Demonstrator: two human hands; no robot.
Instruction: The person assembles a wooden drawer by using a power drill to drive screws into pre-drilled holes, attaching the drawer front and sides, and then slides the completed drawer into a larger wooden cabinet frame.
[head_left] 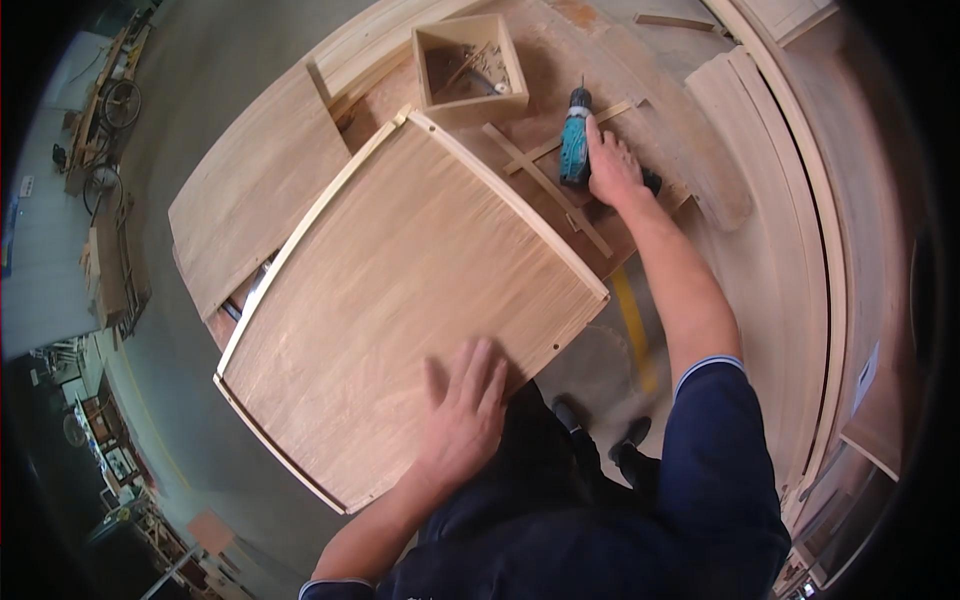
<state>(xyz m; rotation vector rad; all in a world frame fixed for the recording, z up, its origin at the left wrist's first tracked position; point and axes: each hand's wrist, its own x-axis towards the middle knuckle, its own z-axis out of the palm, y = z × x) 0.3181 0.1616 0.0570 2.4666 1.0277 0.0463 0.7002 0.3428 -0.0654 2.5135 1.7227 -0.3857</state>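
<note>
Drill (575, 143) lies on bench, nose pointing away; right hand (613, 168) grasping it, left hand (463, 415) flat, open on panel (400, 290).

head cam | looks steeply down, close | over wooden panel (400, 300) | fisheye

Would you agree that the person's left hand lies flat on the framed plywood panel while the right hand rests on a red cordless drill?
Not quite: the head view shows the cordless drill is teal, not red. The right hand does rest on it, and the left hand lies flat on the framed plywood panel.
</note>
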